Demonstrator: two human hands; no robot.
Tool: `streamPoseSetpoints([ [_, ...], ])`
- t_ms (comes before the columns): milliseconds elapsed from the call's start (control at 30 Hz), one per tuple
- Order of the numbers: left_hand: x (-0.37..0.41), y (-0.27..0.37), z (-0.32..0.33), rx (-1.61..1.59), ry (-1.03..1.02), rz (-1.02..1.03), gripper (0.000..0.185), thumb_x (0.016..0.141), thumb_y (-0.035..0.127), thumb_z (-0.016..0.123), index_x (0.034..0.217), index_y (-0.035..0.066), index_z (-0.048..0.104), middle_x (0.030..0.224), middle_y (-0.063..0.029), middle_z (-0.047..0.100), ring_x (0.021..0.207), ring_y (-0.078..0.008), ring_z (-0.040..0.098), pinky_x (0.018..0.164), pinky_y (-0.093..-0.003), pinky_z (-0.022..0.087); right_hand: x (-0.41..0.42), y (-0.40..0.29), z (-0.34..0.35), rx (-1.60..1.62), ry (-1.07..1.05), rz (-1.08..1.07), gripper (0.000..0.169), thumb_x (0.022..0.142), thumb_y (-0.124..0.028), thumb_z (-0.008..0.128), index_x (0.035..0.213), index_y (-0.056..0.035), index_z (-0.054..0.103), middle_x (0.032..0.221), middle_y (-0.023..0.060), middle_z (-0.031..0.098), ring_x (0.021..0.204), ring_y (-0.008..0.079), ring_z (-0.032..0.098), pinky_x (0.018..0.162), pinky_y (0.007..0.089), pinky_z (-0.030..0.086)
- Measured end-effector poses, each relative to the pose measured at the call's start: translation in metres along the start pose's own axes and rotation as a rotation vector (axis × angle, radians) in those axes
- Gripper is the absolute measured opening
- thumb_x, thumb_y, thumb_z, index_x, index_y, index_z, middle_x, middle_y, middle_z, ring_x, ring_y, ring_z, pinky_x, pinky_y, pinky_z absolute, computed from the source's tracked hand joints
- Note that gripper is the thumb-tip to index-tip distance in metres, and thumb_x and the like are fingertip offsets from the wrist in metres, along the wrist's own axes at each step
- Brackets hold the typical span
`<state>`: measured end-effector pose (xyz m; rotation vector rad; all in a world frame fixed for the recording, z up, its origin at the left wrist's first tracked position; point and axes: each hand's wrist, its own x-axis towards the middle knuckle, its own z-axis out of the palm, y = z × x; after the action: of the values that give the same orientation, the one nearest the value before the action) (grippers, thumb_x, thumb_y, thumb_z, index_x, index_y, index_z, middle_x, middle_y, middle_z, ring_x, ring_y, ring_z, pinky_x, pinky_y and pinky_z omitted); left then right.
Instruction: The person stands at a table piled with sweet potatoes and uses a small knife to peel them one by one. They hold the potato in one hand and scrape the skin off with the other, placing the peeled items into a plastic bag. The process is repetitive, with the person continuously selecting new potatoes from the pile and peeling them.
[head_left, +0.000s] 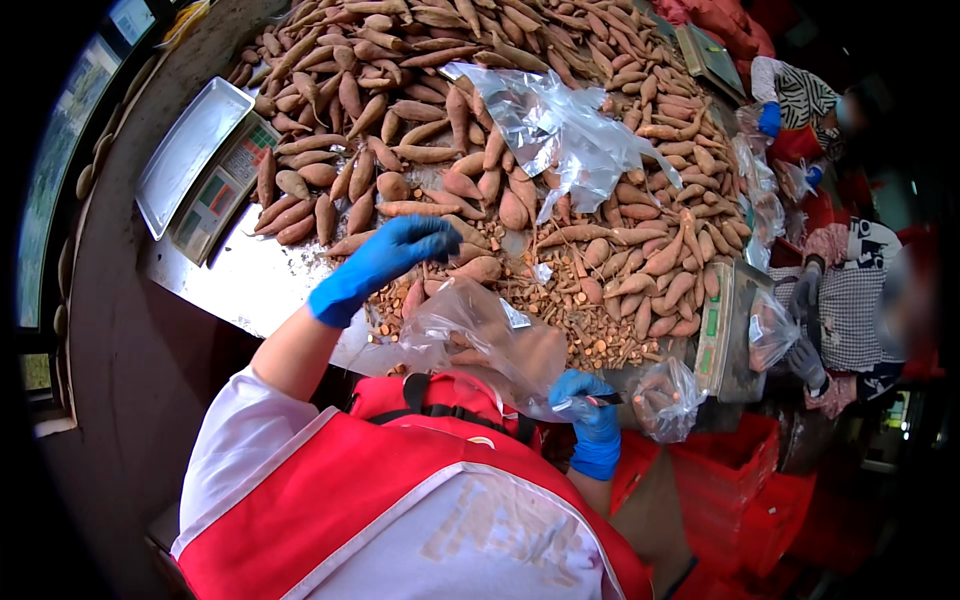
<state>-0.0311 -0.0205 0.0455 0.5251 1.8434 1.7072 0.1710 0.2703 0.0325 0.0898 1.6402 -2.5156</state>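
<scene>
My left hand (421, 244), in a blue glove, hovers over sweet potatoes (420, 208) at the table's near side. Its fingers are bent together and blurred; whether anything is between them is hidden. My right hand (589, 412), also gloved in blue, is lower and close to my body. It is closed around a small tool (607, 399) with a dark end, perhaps a knife. A clear plastic bag (480, 322) with sweet potatoes inside lies before my red apron (420, 465), one edge reaching my right hand. Cut root ends (585, 337) are strewn beside the bag.
A scale (214, 199) with a metal tray (195, 154) stands at left, another scale (724, 330) at right. Clear bags (555, 135) lie on the heap. A filled bag (667, 401) sits right of my hand, above red crates (727, 480). Two people (847, 285) work at right.
</scene>
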Motion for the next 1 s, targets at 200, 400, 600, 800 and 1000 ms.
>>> streamPoseSetpoints([
  [200, 0.052, -0.096, 0.052, 1.199, 0.186, 0.253, 0.024, 0.071, 0.025, 0.061, 0.088, 0.009, 0.063, 0.083, -0.011, 0.058, 0.081, -0.029, 0.055, 0.064, -0.0401, 0.043, 0.02, 0.002, -0.02, 0.296, 0.257, -0.079, 0.035, 0.07, -0.023, 0.069, 0.092, -0.0008, 0.055, 0.092, 0.0118, 0.057, 0.082, 0.0209, 0.054, 0.074, 0.0326, 0.045],
  [400, 0.089, -0.085, 0.073, 1.546, 0.008, 0.084, 0.028, 0.065, 0.027, 0.065, 0.084, 0.008, 0.065, 0.082, -0.0131, 0.059, 0.079, -0.0274, 0.055, 0.062, -0.0396, 0.04, 0.03, 0.023, -0.034, 0.397, 0.244, -0.048, 0.029, 0.073, -0.018, 0.065, 0.093, 0.0005, 0.054, 0.091, 0.0118, 0.057, 0.083, 0.0216, 0.054, 0.071, 0.0328, 0.047],
  [600, 0.077, -0.081, 0.042, 0.794, 0.007, 0.09, 0.037, 0.064, 0.025, 0.07, 0.091, 0.002, 0.061, 0.082, -0.0137, 0.063, 0.075, -0.0281, 0.06, 0.065, -0.037, 0.046, 0.026, 0.026, -0.038, 0.352, 0.315, -0.079, 0.03, 0.075, -0.016, 0.062, 0.099, 0.0005, 0.055, 0.095, 0.0116, 0.058, 0.086, 0.0217, 0.055, 0.069, 0.032, 0.048],
  [800, 0.04, -0.079, 0.02, -1.092, 0.117, -0.062, 0.04, 0.084, 0.016, 0.058, 0.12, 0.003, 0.045, 0.111, -0.0092, 0.055, 0.097, -0.0212, 0.057, 0.086, -0.0374, 0.048, 0.047, 0.005, -0.007, -0.021, 0.509, -0.079, 0.034, 0.074, -0.007, 0.055, 0.108, -0.0001, 0.054, 0.097, 0.0079, 0.056, 0.087, 0.0187, 0.054, 0.07, 0.029, 0.047],
  [1000, 0.013, -0.039, 0.054, -1.258, -0.014, 0.004, 0.046, 0.078, 0.015, 0.063, 0.119, 0.006, 0.044, 0.101, -0.0107, 0.055, 0.086, -0.0215, 0.056, 0.073, -0.0318, 0.048, 0.093, -0.003, 0.01, -0.574, 0.378, -0.293, 0.025, 0.074, 0.004, 0.05, 0.095, -0.0029, 0.059, 0.088, 0.0032, 0.055, 0.072, 0.0118, 0.052, 0.063, 0.0249, 0.043],
])
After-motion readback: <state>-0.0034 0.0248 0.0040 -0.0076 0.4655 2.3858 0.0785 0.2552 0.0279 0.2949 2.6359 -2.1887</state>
